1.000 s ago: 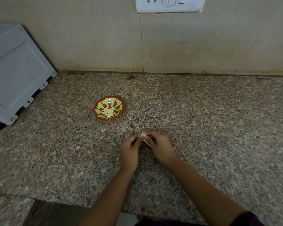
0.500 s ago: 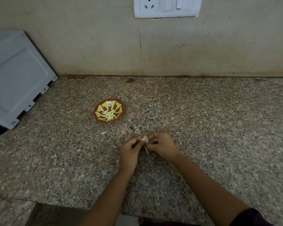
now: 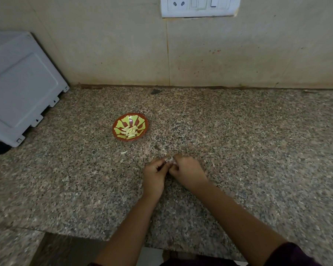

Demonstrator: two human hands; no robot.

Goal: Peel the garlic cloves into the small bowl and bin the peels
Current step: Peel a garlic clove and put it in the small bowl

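Speckled granite worktop [image 3: 258, 150] runs back to a stained beige wall carrying a white switch plate [image 3: 200, 6]; no lettering on it can be read. Both hands meet near the front edge. The left hand [image 3: 155, 174] and right hand [image 3: 188, 172] each curl into a fingertip grip, pinching one papery garlic clove [image 3: 168, 160] between them. The small bowl [image 3: 115, 124], holding peeled cloves [image 3: 130, 130], sits apart, behind and left of the hands. A pale scrap [image 3: 123, 152] lies between.

My bowl [image 3: 140, 121]: red-brown with yellow-green petal pattern. Cloves [image 3: 130, 130] in it: pale cream. Surface [image 3: 238, 150]: brown, grey and black speckle. Wall [image 3: 104, 54]: beige. My sleeve [image 3: 292, 254]: dark purple.
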